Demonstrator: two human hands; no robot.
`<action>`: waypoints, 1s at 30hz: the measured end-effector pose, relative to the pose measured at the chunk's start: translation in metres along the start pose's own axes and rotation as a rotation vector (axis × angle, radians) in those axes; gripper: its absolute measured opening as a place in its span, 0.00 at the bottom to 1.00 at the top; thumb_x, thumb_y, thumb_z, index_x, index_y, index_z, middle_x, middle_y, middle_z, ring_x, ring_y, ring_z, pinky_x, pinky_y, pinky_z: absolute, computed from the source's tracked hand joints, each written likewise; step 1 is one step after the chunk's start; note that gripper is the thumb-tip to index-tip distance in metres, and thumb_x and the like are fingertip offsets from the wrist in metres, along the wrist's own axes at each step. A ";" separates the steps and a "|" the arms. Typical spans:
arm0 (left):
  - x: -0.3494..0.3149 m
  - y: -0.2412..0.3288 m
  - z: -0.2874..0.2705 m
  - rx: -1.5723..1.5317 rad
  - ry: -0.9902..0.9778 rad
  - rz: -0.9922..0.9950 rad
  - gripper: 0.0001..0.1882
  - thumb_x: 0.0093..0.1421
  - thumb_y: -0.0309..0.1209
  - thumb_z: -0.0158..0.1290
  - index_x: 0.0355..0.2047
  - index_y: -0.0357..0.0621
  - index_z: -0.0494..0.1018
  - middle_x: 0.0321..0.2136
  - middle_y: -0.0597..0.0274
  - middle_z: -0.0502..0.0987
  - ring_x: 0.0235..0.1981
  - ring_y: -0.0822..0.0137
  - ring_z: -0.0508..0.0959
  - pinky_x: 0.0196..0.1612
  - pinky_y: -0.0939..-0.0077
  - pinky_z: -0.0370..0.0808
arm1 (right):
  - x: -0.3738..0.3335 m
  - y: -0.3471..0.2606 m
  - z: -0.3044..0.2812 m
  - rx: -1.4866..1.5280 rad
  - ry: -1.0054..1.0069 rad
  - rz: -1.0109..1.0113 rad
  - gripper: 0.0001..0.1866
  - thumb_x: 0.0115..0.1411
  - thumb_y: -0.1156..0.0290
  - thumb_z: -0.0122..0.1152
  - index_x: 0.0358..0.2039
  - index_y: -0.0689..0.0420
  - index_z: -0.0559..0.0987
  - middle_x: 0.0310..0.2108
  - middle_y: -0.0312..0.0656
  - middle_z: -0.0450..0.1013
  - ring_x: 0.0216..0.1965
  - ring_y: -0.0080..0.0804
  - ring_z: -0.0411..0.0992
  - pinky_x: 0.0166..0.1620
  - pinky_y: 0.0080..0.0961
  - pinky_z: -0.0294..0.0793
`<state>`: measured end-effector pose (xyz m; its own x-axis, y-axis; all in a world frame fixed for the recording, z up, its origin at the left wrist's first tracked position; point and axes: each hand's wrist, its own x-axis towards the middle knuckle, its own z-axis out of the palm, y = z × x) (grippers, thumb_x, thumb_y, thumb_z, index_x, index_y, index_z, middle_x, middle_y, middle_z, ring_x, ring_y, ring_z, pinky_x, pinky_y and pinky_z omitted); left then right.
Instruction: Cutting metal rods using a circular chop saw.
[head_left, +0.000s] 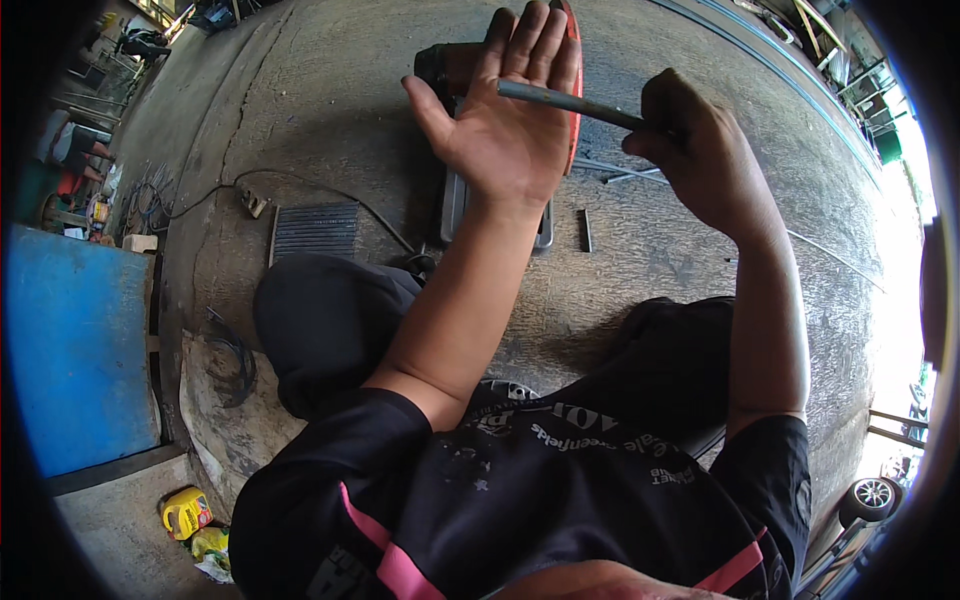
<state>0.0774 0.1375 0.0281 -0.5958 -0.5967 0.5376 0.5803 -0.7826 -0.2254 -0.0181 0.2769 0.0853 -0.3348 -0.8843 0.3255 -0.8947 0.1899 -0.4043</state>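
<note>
My left hand point(515, 130) is held up with its palm showing, fingers stretched and thumb spread. My right hand point(700, 150) is wrapped round one end of a thin grey metal rod point(580, 103). The rod's other end lies across the front of my left palm; I cannot tell whether it touches. Behind my left hand stands a power tool, partly hidden, with a red curved edge point(573, 150), a dark motor-like body point(432, 68) and a grey metal base point(545, 230). A short metal piece point(586, 230) lies on the floor to the right of the base.
Several cut rods point(316, 232) lie side by side left of the tool. A black cable point(300, 177) crosses the concrete floor point(340, 110). Long metal bars point(770, 65) lie far right. A blue panel point(80, 345), a yellow container point(186, 513) and a wheel point(872, 496) stand around.
</note>
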 end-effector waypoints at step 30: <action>-0.005 -0.008 0.013 0.139 0.058 -0.027 0.49 0.57 0.64 0.37 0.62 0.31 0.45 0.63 0.43 0.47 0.66 0.52 0.42 0.67 0.57 0.40 | 0.001 -0.005 0.003 0.122 -0.002 -0.071 0.06 0.54 0.71 0.59 0.30 0.59 0.74 0.23 0.47 0.72 0.26 0.43 0.73 0.30 0.34 0.69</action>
<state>0.0829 0.1496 0.0378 -0.6411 -0.5880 0.4932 0.6324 -0.7689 -0.0948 -0.0135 0.2736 0.0851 -0.2715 -0.8944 0.3554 -0.8734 0.0739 -0.4813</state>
